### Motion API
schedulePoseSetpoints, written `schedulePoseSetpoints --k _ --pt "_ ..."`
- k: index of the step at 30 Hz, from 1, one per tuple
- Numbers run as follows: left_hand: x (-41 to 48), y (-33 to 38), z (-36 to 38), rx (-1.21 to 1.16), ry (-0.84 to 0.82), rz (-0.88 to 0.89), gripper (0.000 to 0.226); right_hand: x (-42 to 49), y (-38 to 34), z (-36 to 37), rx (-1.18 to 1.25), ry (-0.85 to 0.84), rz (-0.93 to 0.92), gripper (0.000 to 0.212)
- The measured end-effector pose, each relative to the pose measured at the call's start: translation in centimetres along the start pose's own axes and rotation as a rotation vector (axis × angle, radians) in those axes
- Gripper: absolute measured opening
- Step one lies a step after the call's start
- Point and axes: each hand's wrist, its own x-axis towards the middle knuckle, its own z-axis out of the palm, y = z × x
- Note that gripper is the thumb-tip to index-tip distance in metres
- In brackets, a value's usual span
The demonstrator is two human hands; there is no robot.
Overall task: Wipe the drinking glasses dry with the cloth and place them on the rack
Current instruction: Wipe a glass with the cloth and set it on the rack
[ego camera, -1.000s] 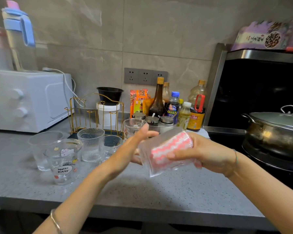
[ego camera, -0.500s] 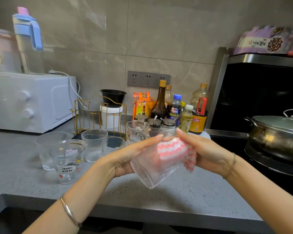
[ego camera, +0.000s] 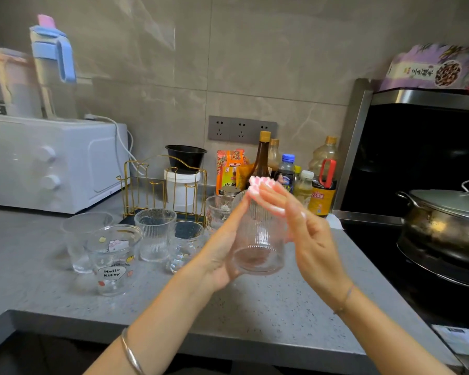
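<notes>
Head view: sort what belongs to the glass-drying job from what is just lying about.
Job: held ribbed glass, pink cloth, left hand, right hand, gold rack, Hello Kitty glass, four other glasses waiting on the counter.
Lying about: white oven, sauce bottles, lidded pot, wall sockets, black bowl.

Six glasses were in view. One ribbed glass (ego camera: 259, 239) was held up between two hands, the left hand (ego camera: 222, 255) and the right hand (ego camera: 306, 234). Five stood on the desk (ego camera: 255, 307): a plain glass (ego camera: 83, 239), a cartoon glass (ego camera: 114, 259), a second ribbed glass (ego camera: 155, 234), a short glass (ego camera: 186, 246) and a rear glass (ego camera: 219, 211).

There was one cloth (ego camera: 257, 185), one wire rack (ego camera: 163, 182), one white oven (ego camera: 52, 163), one lidded pot (ego camera: 444, 226) and three wall sockets (ego camera: 241, 129) in a row. Five bottles (ego camera: 261, 158) could be told apart by the wall; any behind them could not be counted.
</notes>
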Motion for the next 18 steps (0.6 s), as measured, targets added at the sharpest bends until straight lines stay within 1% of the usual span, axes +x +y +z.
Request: schedulePoseSetpoints --k 2,4,6,8,12,14,16,18 --pt "0.0 0.1 0.2 -0.039 -0.001 -0.008 0.067 0.0 0.7 0.3 -0.162 -0.050 -0.039 0.046" --pt "-0.1 0.3 0.5 -0.112 -0.022 -0.009 0.064 0.3 0.7 0.3 -0.150 -0.069 0.009 0.038" --pt "-0.2 0.5 0.6 -0.189 -0.056 -0.007 0.063 0.5 0.5 0.4 -0.143 -0.095 -0.009 0.036" --pt "-0.1 0.8 0.4 -0.242 -0.080 -0.002 0.065 0.3 0.4 0.6 -0.217 -0.118 -0.103 0.037" --pt "0.3 1.3 -0.4 -0.296 -0.039 0.042 0.070 -1.4 0.4 1.0 -0.237 -0.118 -0.206 0.037" --pt "0.3 1.6 -0.4 -0.313 -0.041 0.042 0.072 -2.4 0.7 1.1 -0.290 -0.120 -0.277 0.037" --pt "0.4 1.7 -0.1 -0.344 -0.046 -0.003 0.077 -3.1 1.3 1.4 -0.417 -0.150 -0.399 0.038" --pt "0.7 1.8 0.2 -0.354 -0.028 -0.059 0.083 -3.4 2.2 1.9 -0.614 -0.183 -0.544 0.039"
